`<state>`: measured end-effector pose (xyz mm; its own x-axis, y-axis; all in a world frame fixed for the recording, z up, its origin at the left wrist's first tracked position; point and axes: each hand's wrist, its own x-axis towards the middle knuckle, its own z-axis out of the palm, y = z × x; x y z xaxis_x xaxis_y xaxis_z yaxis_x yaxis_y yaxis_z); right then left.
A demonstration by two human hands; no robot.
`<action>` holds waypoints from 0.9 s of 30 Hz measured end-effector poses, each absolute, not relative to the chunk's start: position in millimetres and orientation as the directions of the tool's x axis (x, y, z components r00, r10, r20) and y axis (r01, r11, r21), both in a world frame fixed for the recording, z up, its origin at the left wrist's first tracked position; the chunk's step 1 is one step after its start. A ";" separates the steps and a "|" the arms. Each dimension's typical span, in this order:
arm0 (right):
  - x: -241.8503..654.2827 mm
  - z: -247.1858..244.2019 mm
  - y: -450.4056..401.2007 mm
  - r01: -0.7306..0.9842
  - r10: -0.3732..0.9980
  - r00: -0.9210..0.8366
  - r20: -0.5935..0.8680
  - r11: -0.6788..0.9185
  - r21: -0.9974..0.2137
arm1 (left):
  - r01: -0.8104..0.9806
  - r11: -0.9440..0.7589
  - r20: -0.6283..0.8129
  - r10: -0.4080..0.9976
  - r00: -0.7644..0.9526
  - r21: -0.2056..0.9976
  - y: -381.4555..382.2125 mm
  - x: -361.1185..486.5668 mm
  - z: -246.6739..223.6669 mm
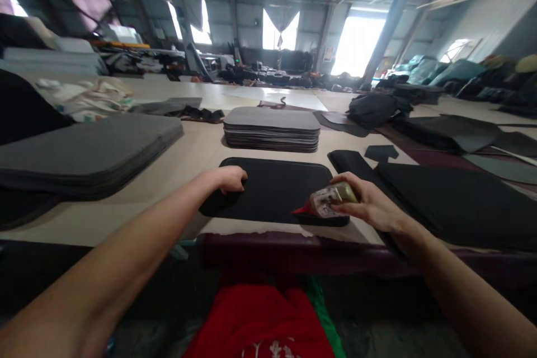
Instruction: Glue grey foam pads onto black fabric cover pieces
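A black panel with rounded corners (272, 187) lies flat on the table in front of me. My left hand (232, 180) rests on its left part with the fingers curled in; what they may hold is hidden. In my right hand (363, 198) is a squeeze bottle (329, 200), see-through with a worn label and yellowish contents. The bottle is tilted, and its red pointed nozzle (304, 210) aims down and left, close to the panel's surface near the front right edge. Whether the tip touches the panel I cannot tell.
Behind the panel stands a stack of grey rounded panels (272, 131). A bigger grey stack (84, 151) lies to the left, and dark sheets (457, 201) are piled at the right. Dark maroon material (293, 254) hangs over the table's front edge.
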<state>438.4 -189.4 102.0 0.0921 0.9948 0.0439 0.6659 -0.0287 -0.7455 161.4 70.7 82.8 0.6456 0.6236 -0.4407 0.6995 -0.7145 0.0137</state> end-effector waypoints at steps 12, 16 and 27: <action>372.8 103.4 -114.6 0.732 0.990 -0.096 0.107 0.143 -0.666 | 0.625 -0.780 -0.377 0.584 0.718 -0.019 90.0 165.5 86.2; 349.7 103.0 -96.4 0.741 0.980 -0.147 0.133 0.199 -0.642 | 0.605 -0.796 -0.362 0.566 0.741 -0.005 96.4 165.2 87.0; 295.3 91.2 -60.2 0.698 0.940 -0.263 0.216 0.340 -0.630 | 0.589 -0.807 -0.331 0.545 0.770 0.042 101.6 159.7 84.9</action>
